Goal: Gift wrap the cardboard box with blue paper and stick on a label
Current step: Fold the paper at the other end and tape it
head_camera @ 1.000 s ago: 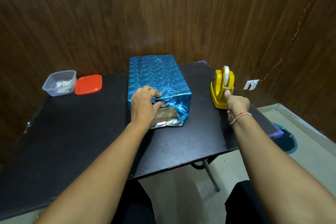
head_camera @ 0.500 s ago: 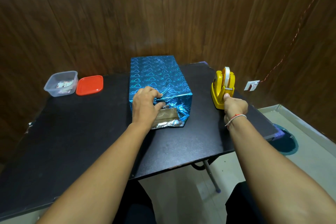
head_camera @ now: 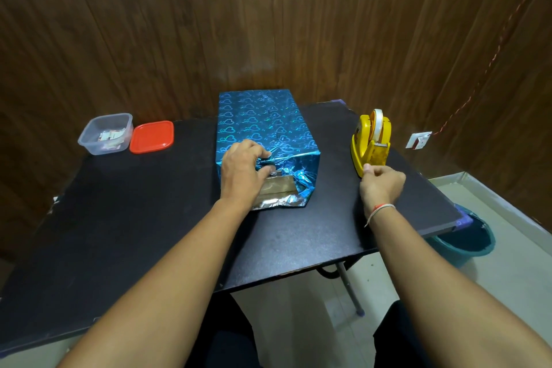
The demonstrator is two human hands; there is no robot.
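The cardboard box, covered in shiny blue heart-print paper (head_camera: 260, 119), stands mid-table with its long side pointing away from me. Its near end is partly folded, and bare brown cardboard (head_camera: 279, 188) shows above a silver flap lying on the table. My left hand (head_camera: 242, 170) grips the gathered paper at the near top edge, fingers curled over it and thumb on the end face. My right hand (head_camera: 382, 182) is just in front of the yellow tape dispenser (head_camera: 370, 140), thumb and finger pinched together on clear tape that is hard to make out.
A clear plastic tub (head_camera: 106, 133) with small labels inside and its red lid (head_camera: 151, 136) sit at the far left of the black table (head_camera: 149, 233). A blue bucket (head_camera: 466, 245) stands on the floor past the table's right edge. Wood panelling backs the table.
My right hand has drawn back toward me from the dispenser's cutter, fingers still pinched. My left hand and the box have stayed put.
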